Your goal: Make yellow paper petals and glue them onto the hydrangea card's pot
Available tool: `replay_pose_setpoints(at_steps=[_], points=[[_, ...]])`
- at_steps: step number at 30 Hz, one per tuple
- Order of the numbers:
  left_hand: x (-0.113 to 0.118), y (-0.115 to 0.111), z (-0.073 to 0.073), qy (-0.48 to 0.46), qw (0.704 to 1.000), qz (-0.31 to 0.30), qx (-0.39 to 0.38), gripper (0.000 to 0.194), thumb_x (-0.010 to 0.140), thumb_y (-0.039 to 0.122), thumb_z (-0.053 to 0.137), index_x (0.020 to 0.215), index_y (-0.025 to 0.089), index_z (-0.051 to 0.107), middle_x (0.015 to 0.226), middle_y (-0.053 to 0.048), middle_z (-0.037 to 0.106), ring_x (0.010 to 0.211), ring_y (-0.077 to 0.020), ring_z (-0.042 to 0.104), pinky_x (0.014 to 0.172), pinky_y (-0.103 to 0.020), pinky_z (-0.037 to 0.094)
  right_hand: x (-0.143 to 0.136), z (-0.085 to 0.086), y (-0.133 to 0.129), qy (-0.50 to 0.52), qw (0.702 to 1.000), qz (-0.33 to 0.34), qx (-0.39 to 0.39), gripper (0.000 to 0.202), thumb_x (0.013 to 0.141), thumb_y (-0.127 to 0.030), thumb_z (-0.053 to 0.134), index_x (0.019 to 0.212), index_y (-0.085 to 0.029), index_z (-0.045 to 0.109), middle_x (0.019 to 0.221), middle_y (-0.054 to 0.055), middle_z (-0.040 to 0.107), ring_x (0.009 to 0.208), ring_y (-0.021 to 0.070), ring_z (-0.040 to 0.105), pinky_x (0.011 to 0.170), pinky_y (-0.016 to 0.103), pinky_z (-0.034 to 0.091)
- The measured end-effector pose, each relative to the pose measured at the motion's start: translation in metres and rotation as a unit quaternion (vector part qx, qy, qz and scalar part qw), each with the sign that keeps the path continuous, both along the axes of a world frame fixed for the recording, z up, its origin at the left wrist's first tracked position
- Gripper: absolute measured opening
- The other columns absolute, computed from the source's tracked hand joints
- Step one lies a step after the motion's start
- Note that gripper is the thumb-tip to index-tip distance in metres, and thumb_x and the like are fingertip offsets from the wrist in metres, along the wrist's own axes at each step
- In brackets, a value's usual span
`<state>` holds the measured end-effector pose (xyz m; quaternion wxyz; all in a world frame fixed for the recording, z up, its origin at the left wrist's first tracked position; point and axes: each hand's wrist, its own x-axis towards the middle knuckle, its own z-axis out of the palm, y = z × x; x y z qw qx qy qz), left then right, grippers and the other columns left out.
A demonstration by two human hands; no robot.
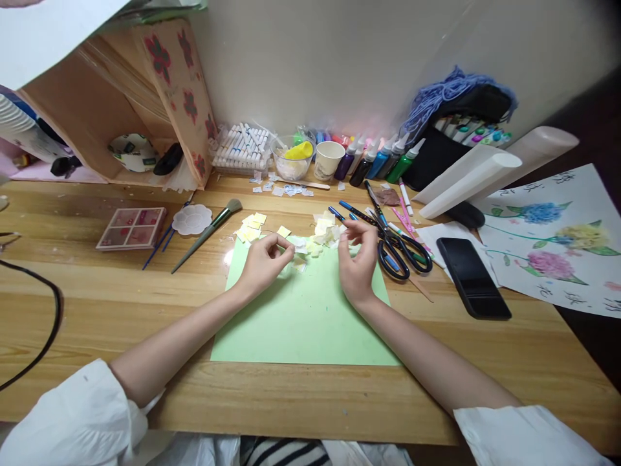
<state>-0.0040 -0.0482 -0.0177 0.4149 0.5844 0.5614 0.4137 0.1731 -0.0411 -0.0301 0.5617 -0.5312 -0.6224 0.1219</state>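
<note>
Wooden desk carries a green sheet, where the left hand and right hand pinch small paper squares at its far edge, scissors just right.

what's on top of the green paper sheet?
At the far edge of the green paper sheet, small yellow paper squares and both hands: left hand, right hand. Anything beneath the hands is hidden.

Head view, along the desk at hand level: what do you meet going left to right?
Paint palette box → white flower palette → green-handled brush → left hand → right hand → scissors → black phone → flower drawing.
</note>
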Motion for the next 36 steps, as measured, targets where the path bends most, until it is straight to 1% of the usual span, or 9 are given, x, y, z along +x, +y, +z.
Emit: replay_pose_setpoints(at_steps=[3,5,11,14,18,26,29,32,36], points=[[0.000,0.000,-0.001,0.002,1.000,-0.017,0.007,0.021,0.076,0.035,0.060,0.072,0.014,0.063,0.050,0.005,0.039,0.047,-0.0074,0.033,0.046,-0.021,0.025,-0.006,0.007,-0.008,-0.125,0.986,0.112,-0.003,0.017,0.079,-0.021,0.060,0.095,-0.023,0.061,0.091,0.004,0.057,0.091,0.0210,0.052,0.084,0.038,0.040],[0.001,0.000,-0.002,0.001,0.999,-0.032,0.008,0.024,0.077,0.038,0.060,0.075,0.015,0.065,0.049,0.005,0.037,0.047,-0.0074,0.032,0.046,-0.021,0.024,-0.009,0.008,-0.012,-0.174,0.977,0.127,-0.005,0.024,0.074,-0.023,0.067,0.097,-0.024,0.063,0.094,0.005,0.056,0.094,0.0229,0.052,0.087,0.040,0.040],[0.000,0.001,0.000,0.003,0.997,-0.079,0.021,0.026,0.081,0.039,0.056,0.086,0.016,0.067,0.073,-0.002,0.059,0.056,-0.0090,0.043,0.052,-0.022,0.032,-0.005,0.003,-0.006,-0.132,0.988,0.073,-0.023,0.005,0.081,-0.019,0.060,0.081,-0.022,0.064,0.085,0.004,0.058,0.089,0.0212,0.053,0.083,0.038,0.041],[-0.004,0.003,0.001,0.090,0.989,-0.089,0.072,0.023,0.072,0.036,0.066,0.086,0.017,0.064,0.085,-0.003,0.061,0.067,-0.0118,0.049,0.062,-0.025,0.039,-0.002,0.000,-0.001,-0.089,0.995,0.010,-0.049,0.014,0.083,-0.018,0.054,0.095,-0.022,0.060,0.095,0.006,0.057,0.094,0.0228,0.052,0.086,0.042,0.040],[-0.009,0.001,0.003,0.235,0.952,-0.137,0.144,0.013,0.072,0.030,0.064,0.078,0.019,0.063,0.081,-0.003,0.059,0.078,-0.0163,0.052,0.068,-0.028,0.040,-0.003,0.000,-0.002,-0.037,0.999,-0.016,-0.015,0.037,0.082,-0.015,0.049,0.118,-0.022,0.046,0.112,0.011,0.046,0.105,0.0238,0.046,0.089,0.044,0.040],[-0.005,-0.003,0.018,0.392,0.869,-0.207,0.221,0.016,0.080,0.022,0.052,0.075,0.019,0.067,0.074,-0.004,0.063,0.074,-0.0186,0.051,0.065,-0.031,0.036,-0.006,0.001,-0.008,-0.051,0.998,0.037,0.015,0.029,0.080,-0.013,0.049,0.107,-0.022,0.044,0.105,0.009,0.048,0.100,0.0229,0.047,0.085,0.041,0.043],[-0.002,-0.003,0.017,0.421,0.852,-0.210,0.229,0.017,0.079,0.019,0.050,0.073,0.017,0.066,0.073,-0.006,0.063,0.072,-0.0187,0.051,0.060,-0.031,0.034,-0.006,0.001,-0.007,-0.049,0.998,0.047,0.015,0.026,0.080,-0.013,0.048,0.105,-0.021,0.044,0.103,0.009,0.049,0.098,0.0224,0.047,0.084,0.040,0.042],[-0.002,-0.002,0.012,0.389,0.878,-0.192,0.203,0.014,0.077,0.018,0.052,0.070,0.016,0.064,0.072,-0.005,0.061,0.071,-0.0176,0.051,0.062,-0.029,0.035,-0.006,0.001,-0.007,-0.048,0.997,0.054,0.012,0.025,0.080,-0.013,0.048,0.103,-0.021,0.045,0.101,0.008,0.051,0.097,0.0219,0.048,0.084,0.040,0.042],[-0.005,0.001,0.007,0.246,0.950,-0.148,0.124,0.007,0.072,0.020,0.057,0.069,0.016,0.062,0.071,-0.002,0.060,0.067,-0.0140,0.051,0.062,-0.026,0.038,-0.007,0.002,-0.008,-0.053,0.995,0.081,-0.017,0.022,0.080,-0.013,0.048,0.101,-0.020,0.047,0.097,0.007,0.053,0.092,0.0206,0.050,0.083,0.039,0.042]])
